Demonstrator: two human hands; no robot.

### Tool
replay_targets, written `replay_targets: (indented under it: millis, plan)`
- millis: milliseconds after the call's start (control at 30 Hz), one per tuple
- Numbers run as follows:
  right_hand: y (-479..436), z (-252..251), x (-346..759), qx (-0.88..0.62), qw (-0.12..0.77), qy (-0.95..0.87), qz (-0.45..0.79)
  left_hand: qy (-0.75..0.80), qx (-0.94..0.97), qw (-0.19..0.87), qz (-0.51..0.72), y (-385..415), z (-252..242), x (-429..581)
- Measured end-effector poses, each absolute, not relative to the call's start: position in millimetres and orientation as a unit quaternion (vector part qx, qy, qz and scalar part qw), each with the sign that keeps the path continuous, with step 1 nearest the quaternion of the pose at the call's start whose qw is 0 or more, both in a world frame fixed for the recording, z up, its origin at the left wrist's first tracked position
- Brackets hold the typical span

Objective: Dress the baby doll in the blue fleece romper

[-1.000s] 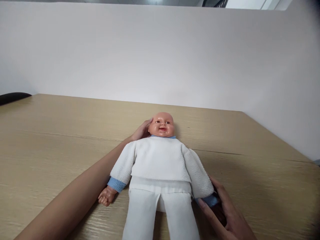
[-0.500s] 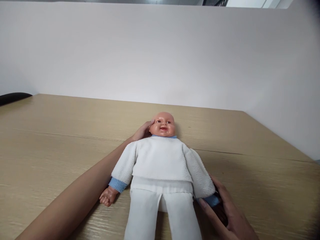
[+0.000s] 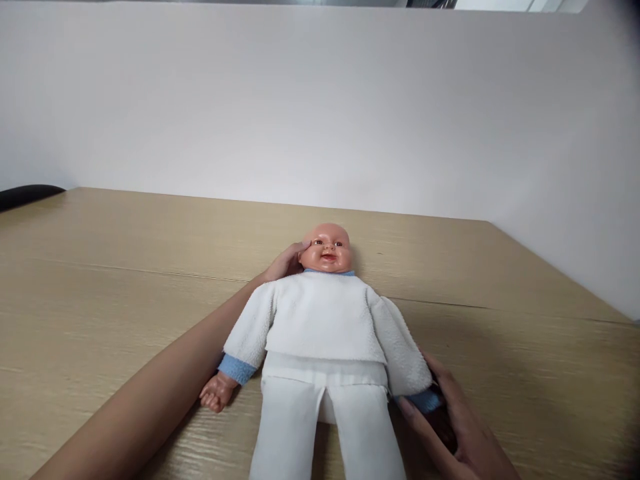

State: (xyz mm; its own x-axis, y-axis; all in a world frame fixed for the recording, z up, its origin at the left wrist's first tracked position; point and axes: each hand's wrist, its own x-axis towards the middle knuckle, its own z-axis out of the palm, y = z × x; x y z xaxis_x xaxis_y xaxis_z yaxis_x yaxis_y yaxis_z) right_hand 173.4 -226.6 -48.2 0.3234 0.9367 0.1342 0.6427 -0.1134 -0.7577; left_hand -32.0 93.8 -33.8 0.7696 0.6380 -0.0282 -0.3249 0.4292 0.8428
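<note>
A baby doll (image 3: 323,320) in a white fleece top and white trousers with blue cuffs lies on its back on the wooden table (image 3: 100,280), head away from me. My left hand (image 3: 286,262) cups the left side of the doll's head, fingers curved against it. My right hand (image 3: 450,427) wraps around the doll's blue-cuffed wrist at the lower right; the doll's hand is hidden inside my fingers. The doll's other bare hand (image 3: 215,395) rests on the table beside my left forearm.
A white partition wall (image 3: 320,107) stands along the table's far edge and right side. A dark curved object (image 3: 25,195) shows at the far left edge.
The doll has shifted very slightly to the right. Both hands keep their hold on it.
</note>
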Motion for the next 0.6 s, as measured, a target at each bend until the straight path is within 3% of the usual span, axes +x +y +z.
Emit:
replay_targets:
  millis: [233,600]
  plan:
    - [-225.7,-49.5,174.5,-0.722,0.362,-0.542,0.230,0.174,0.477,0.779,0.367,96.4,-47.1,-32.1]
    - [-226.9,-46.0,174.5,-0.715,0.373,-0.550,0.219,0.173,0.506,0.767,0.356,102.5,-52.0,-33.6]
